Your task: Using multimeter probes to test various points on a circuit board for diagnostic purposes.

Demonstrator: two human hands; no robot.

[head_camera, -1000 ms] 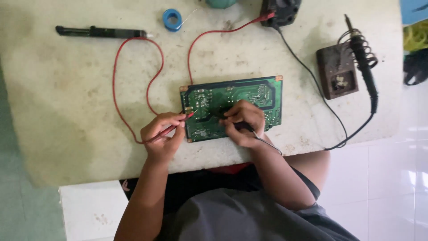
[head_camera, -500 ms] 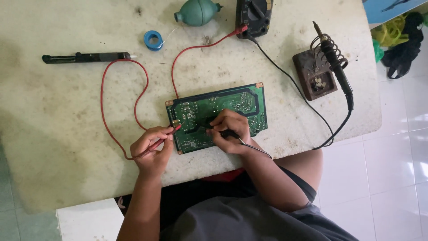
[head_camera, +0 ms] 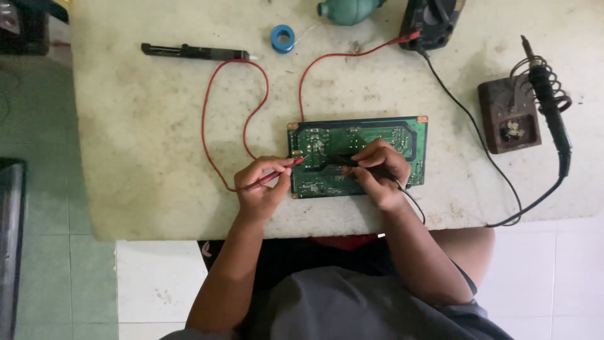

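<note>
Worn, stained pale worktop, set over a tiled floor, with tools along the far edge. Near the middle, lying flat: green circuit board, solder side up. Left hand pinching the red probe, tip touching the board's left part. Right hand closed around the black probe, tip laid on the board's centre. Red lead looping far-left, then back to the black meter at the far edge; black lead running to the same meter. At the right, well apart: soldering iron resting in its coiled stand. Far left: black desoldering pump, with blue solder reel and green blower bulb just beyond.

Judging by both tips on the board: probing of two points under way. Calls next for steady tips, no slipping onto neighbouring joints, and a glance toward the meter, mostly out of view at the far edge.
</note>
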